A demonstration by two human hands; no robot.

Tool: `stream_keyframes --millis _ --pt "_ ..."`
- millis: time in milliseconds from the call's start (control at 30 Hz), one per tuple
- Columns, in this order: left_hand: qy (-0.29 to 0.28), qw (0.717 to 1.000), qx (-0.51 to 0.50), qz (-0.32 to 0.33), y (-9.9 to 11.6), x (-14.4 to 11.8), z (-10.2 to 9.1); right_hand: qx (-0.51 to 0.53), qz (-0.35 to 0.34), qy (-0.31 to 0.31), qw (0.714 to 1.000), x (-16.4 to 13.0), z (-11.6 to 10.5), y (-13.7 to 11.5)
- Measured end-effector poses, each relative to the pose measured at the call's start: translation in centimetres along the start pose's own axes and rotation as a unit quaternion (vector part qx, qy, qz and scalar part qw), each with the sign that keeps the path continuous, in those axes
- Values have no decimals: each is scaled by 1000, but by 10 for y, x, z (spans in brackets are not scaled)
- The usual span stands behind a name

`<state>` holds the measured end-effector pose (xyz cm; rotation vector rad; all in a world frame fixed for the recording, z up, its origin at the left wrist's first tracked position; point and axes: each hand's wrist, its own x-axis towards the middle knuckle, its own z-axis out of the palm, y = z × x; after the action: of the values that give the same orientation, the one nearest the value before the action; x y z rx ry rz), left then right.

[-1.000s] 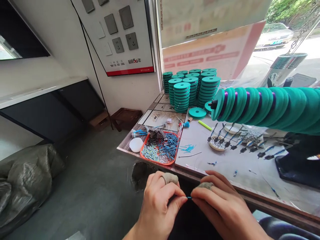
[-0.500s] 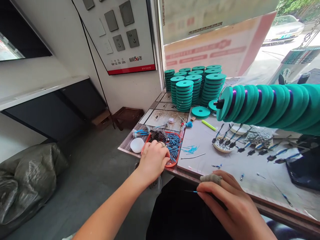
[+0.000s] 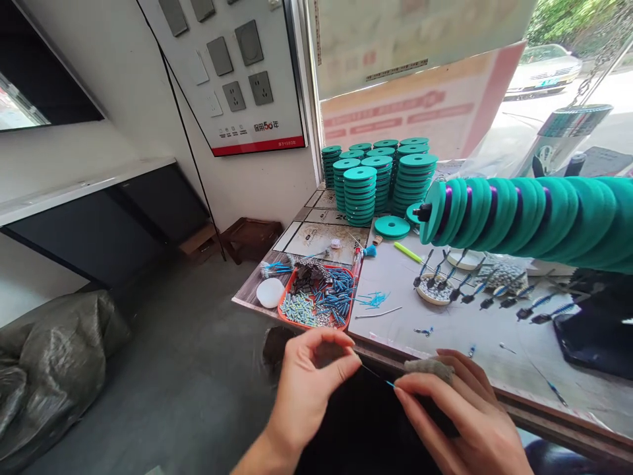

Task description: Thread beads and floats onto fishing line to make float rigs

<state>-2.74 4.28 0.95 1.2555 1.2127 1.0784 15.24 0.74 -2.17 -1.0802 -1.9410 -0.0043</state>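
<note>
My right hand (image 3: 459, 409), with a cloth wrap on one finger, pinches a thin blue tube (image 3: 390, 383). From that tube a fine dark line or wire (image 3: 370, 371) runs left to my left hand (image 3: 316, 376). Thumb and forefinger of the left hand are pressed together at the line's end; what is between them is too small to make out. Beyond the left hand sits an orange-red tray (image 3: 283, 315) of small parts: blue striped pieces (image 3: 341, 290), pale green-and-blue pieces (image 3: 298, 309) and tiny metal bits.
Stacks of green foam spools (image 3: 360, 198) stand at the back, and a long row of spools (image 3: 519, 214) hangs over the table's right side. Below it are a bead dish (image 3: 436, 300) and several float-like pieces. A white bowl (image 3: 270, 293) sits left of the tray.
My left hand has come out of the parts tray and moved toward me, up to the line's left end. The right hand still pinches the blue tube. The view has shifted slightly.
</note>
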Motion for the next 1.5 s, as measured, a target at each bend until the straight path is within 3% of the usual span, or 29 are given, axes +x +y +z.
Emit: stream_keyframes --millis 67,167,567,1200,1333,1500 --pt "17 990 -125 -62 -12 -13 7 -2 7 19 1000 -2 2 -4" --pt "47 977 -183 -96 -22 -21 13 5 37 48 998 -4 6 -10" --pt "70 962 -235 -124 -22 -21 15 -4 53 30 998 -9 9 -9" --pt "89 968 -202 -118 -21 -23 16 -9 52 28 998 -9 8 -9" --pt "106 985 -120 -62 -23 -27 22 -5 62 29 998 -9 10 -11" --pt "161 980 29 109 -38 -37 39 -4 63 33 997 -6 12 -12"
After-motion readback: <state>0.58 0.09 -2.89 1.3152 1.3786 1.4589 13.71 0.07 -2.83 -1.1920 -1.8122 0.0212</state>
